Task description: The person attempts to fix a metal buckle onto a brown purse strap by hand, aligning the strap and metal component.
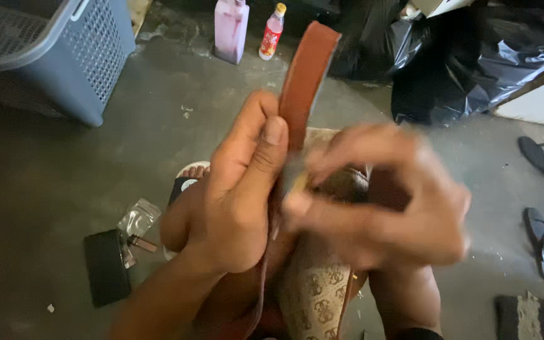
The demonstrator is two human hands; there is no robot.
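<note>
The person sits low over a grey concrete floor, a foot showing below the hands. The left hand is clenched around a brown leather strap, thumb pressed flat against its face, so the strap stands nearly upright and leans a little to the right above the fist. The strap belongs to a beige patterned bag with brown trim that rests on the lap, under both hands. The right hand is blurred; its fingers curl in toward the base of the strap, just beside the left thumb, and seem to pinch something small there, though I cannot tell what.

On the floor to the left lie a black wallet-like case and a small clear plastic packet, close together. A grey laundry basket stands at the upper left. Farther back are a pink plastic jug and a small bottle with a yellow cap, side by side. Black rubbish bags are heaped at the upper right, and two dark flip-flops lie apart along the right edge.
</note>
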